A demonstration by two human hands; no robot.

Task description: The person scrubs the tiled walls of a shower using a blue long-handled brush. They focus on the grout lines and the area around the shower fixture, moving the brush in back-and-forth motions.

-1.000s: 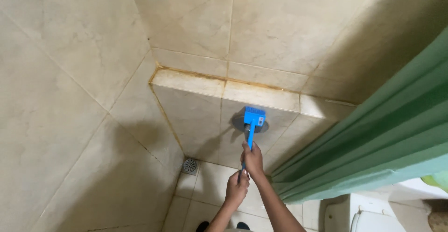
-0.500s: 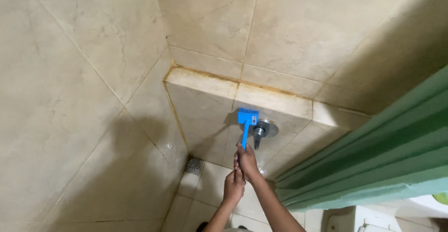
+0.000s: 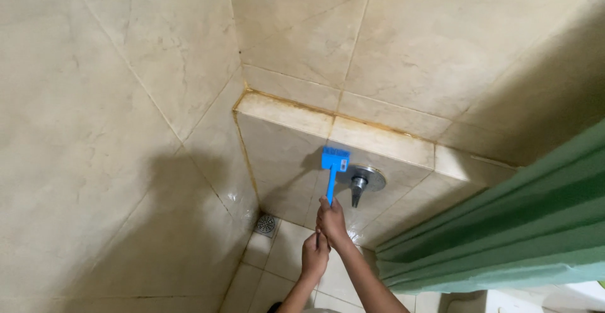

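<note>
Both hands grip one handle — the right hand (image 3: 331, 220) higher, the left hand (image 3: 314, 256) below at its end. The blue brush (image 3: 334, 160) presses its head against the tiled ledge face (image 3: 283, 155), just left of the metal valve (image 3: 360, 179). It looks light, stiff plastic — probably slippery when wet, best held low on the handle.

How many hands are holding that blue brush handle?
2. The right hand grips higher up the handle of the blue brush; the left hand grips its lower end, just below. No other hands show.

Tiled bathroom shower: floor drain (image 3: 266, 224), wall valve (image 3: 360, 181), green curtain (image 3: 504, 225).
</note>
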